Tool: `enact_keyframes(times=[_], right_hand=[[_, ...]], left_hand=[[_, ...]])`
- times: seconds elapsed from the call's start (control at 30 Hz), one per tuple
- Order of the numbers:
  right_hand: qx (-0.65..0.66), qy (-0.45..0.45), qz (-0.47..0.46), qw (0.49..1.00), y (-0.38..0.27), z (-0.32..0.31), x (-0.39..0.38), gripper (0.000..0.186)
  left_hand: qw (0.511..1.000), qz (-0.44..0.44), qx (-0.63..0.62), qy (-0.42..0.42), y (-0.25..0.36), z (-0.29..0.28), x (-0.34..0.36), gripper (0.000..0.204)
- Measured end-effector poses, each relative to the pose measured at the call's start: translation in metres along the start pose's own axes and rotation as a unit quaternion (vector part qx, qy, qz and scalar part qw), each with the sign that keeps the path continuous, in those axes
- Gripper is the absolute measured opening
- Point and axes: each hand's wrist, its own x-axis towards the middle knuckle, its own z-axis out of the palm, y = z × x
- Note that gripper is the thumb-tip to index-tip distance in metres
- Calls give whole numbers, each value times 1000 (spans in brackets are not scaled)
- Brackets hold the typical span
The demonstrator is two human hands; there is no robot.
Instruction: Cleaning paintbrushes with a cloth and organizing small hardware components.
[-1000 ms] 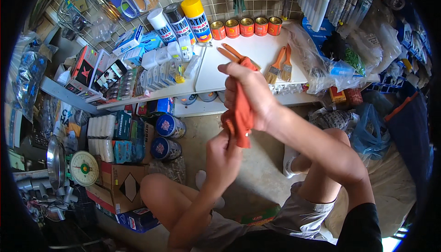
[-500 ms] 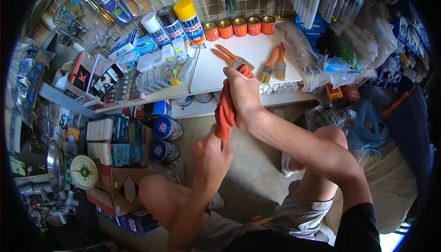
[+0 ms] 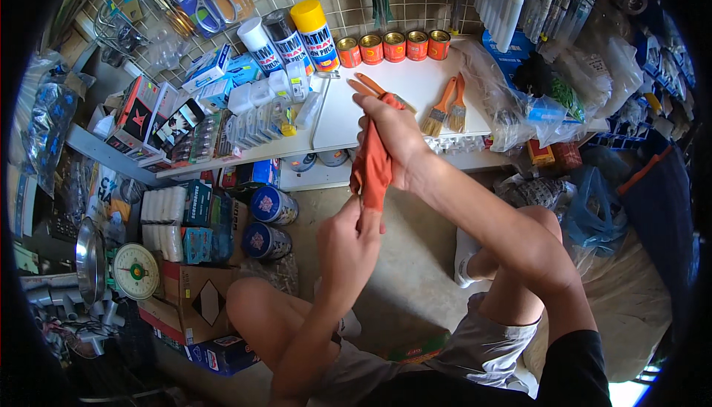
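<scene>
A red-orange cloth (image 3: 374, 173) is stretched between my two hands, above the gap in front of a white shelf. My right hand (image 3: 393, 131) is wrapped round its upper part, with a little red showing past the fingers. My left hand (image 3: 348, 236) grips the lower end, thumb pressed along it. Just beyond my right hand lie paintbrushes with orange handles (image 3: 368, 84), partly hidden by that hand. Two more paintbrushes (image 3: 439, 106) rest side by side to the right.
Small orange tins (image 3: 394, 48) line the back of the white shelf (image 3: 337, 121), next to spray cans (image 3: 314, 36). Small boxes and clear packs crowd the left. A dial scale (image 3: 136, 271) stands lower left; blue-lidded cans (image 3: 271, 205) sit below the shelf. Plastic bags (image 3: 593, 203) are at right.
The cloth and both hands have moved slightly right. My right hand is turned a little, and more of the cloth's width shows below it. The whole view has shifted slightly.
</scene>
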Motion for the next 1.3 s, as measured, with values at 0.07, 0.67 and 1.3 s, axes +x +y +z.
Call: enact_keyframes(times=[0.07, 0.67, 1.3], right_hand=[[20, 20, -48, 998, -3, -2, 26, 27], [-154, -146, -38, 976, 11, -1, -20, 53], [-363, -267, -177, 875, 12, -10, -38, 24]], left_hand=[[977, 58, 201, 44, -1, -5, -2, 28], [981, -58, -185, 30, -12, -28, 6, 35], [987, -28, -101, 124, 2, -60, 11, 35]])
